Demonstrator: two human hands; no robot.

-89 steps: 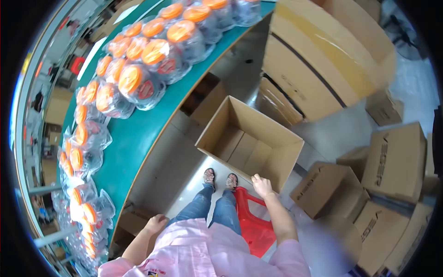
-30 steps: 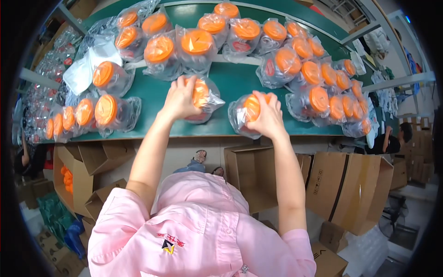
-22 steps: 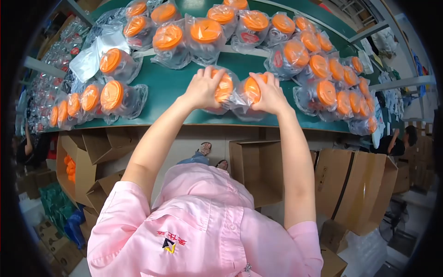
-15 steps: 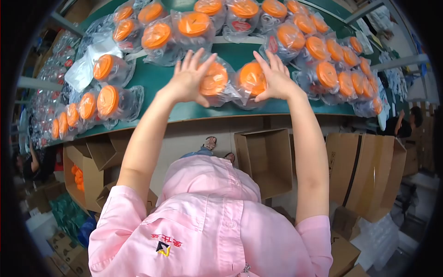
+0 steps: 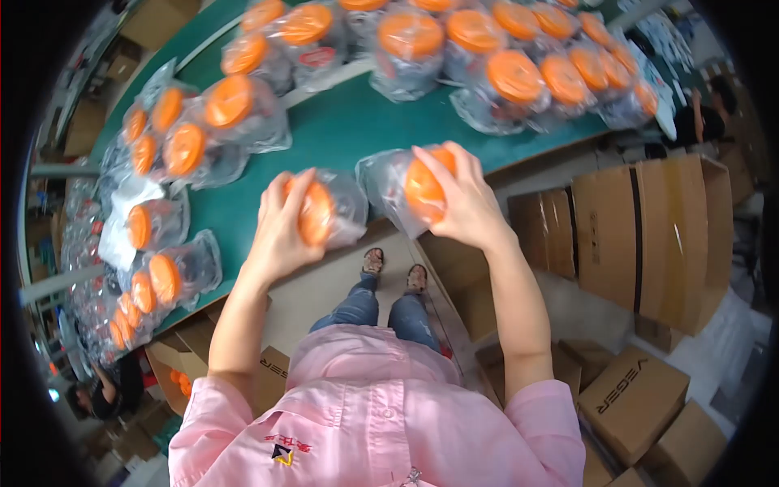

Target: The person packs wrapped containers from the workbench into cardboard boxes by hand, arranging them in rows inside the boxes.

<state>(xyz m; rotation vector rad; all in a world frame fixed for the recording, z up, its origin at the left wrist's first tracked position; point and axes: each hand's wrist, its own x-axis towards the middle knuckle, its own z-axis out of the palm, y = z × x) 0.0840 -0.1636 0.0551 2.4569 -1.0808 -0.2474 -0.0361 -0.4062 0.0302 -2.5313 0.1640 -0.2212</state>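
Observation:
My left hand is closed around the orange lid of a clear plastic-bagged jar. The jar is tipped on its side, its bagged body pointing right. My right hand grips a second bagged jar by its orange lid, thumb on top and fingers round the far side. This one tilts too, its bag spreading to the left. Both jars are at the front edge of the green table, a small gap between them. Whether they touch the tabletop I cannot tell.
Several more bagged orange-lidded jars stand along the back of the table, with others at the left. Below the edge are an open carton and large cardboard boxes. A person is at the far right.
My hands have closed on the two jars and drawn them towards me to the table's front edge, tipping them. The whole view has turned and shifted.

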